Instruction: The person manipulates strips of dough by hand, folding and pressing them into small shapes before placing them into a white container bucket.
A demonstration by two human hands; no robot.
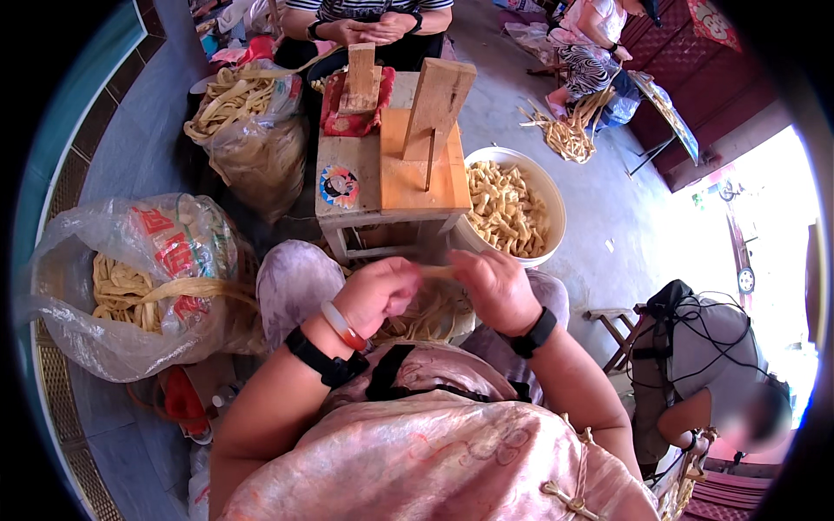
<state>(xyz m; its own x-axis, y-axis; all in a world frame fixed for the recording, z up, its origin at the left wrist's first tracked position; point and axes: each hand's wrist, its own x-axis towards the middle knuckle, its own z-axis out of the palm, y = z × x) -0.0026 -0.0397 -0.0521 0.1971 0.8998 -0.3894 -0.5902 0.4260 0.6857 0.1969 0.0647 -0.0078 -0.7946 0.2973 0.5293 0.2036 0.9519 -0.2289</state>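
A short pale-yellow strip (pixel 438 272) is stretched between my two hands above my lap. My left hand (pixel 380 289) has its fingers closed around one end, while my right hand (pixel 497 286) pinches the other. Both are slightly blurred. Just beneath them, more pale strips (pixel 421 323) lie between my knees, partly hidden by my hands. Ahead and to the right stands a white bucket (pixel 556 217) full of knotted pale pieces (pixel 508 208). One long flat strip (pixel 204 286) trails toward my left knee from an open clear plastic bag (pixel 78 339).
A low wooden bench (pixel 352 213) ahead carries an upright board (pixel 441 100), a thin rod (pixel 430 161) and a red cloth. Another strip-filled bag (pixel 261 165) stands at far left. Co-workers sit across the bench, at far right and at near right beside a stool (pixel 615 334).
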